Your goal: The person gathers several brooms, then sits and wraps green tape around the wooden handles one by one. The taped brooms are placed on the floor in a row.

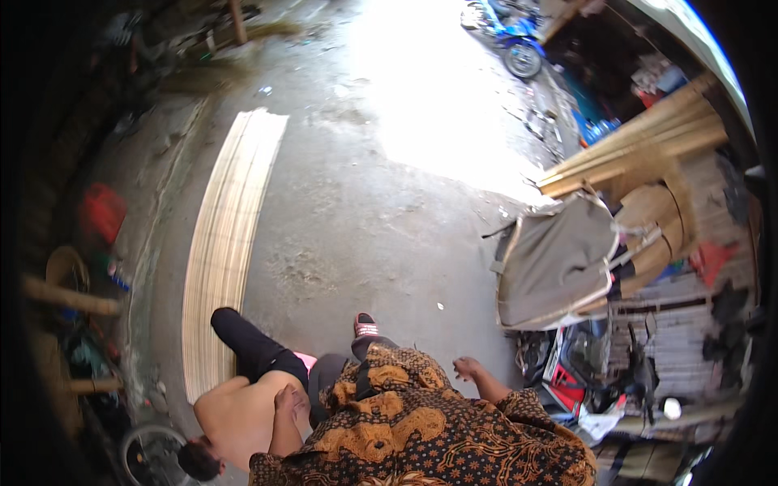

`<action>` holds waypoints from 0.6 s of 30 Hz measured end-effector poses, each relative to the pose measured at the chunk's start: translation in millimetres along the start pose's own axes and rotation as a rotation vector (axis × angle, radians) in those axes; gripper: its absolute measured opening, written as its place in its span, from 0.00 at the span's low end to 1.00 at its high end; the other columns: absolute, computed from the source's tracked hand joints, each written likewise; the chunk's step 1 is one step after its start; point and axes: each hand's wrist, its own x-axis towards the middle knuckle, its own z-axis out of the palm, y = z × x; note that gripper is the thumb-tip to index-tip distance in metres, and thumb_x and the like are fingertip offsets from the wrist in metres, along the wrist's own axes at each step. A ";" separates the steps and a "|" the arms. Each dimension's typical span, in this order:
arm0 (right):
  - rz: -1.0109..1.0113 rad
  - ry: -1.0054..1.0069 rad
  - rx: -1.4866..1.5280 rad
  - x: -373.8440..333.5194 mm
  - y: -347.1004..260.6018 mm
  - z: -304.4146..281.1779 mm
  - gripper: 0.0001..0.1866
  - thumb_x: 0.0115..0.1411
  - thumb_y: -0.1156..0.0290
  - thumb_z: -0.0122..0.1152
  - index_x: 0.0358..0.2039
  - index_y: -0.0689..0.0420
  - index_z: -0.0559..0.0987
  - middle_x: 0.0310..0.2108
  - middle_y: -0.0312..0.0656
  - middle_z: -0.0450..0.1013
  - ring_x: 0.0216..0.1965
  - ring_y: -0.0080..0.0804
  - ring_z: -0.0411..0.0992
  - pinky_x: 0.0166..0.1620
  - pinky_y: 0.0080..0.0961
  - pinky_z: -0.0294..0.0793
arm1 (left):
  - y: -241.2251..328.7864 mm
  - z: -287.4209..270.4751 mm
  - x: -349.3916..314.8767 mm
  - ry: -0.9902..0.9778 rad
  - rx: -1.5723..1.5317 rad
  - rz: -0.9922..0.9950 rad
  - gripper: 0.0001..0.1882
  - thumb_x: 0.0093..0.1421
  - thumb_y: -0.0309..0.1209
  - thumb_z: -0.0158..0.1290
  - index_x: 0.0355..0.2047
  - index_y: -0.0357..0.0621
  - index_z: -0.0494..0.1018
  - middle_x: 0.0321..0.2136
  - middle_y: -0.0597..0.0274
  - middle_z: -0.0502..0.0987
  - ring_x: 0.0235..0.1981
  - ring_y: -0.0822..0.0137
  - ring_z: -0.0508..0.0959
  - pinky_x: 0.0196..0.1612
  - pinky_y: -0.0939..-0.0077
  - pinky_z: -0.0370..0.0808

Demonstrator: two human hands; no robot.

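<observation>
My left hand (288, 402) hangs beside my patterned brown and black shirt (421, 421), in front of a co-worker's bare back in this view. It holds nothing that I can see, and its fingers are loosely bent. On the other side, my right hand (468, 369) is held out over the grey floor, fingers apart and nothing in it. The co-worker (251, 409) in dark trousers sits low at the left, next to a long bundle of pale bamboo-like strips (231, 219). One of my feet, in a red and dark sandal (365, 326), shows ahead.
At the right stand a grey sheet-covered frame (555, 263) and a red and black motorcycle (567, 385). Long wooden strips (640, 138) lie behind them. A blue motorcycle (519, 49) is parked at the far right. A wheel (154, 455) and a red bag (103, 212) are at the left.
</observation>
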 end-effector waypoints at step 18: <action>-0.227 -0.243 -0.173 116.8 -472.3 -108.9 0.26 0.75 0.52 0.54 0.63 0.58 0.75 0.48 0.46 0.82 0.40 0.41 0.84 0.41 0.42 0.80 | 239.0 -10.7 49.6 0.194 -0.420 0.075 0.21 0.73 0.51 0.51 0.57 0.54 0.73 0.37 0.69 0.81 0.30 0.69 0.81 0.37 0.62 0.78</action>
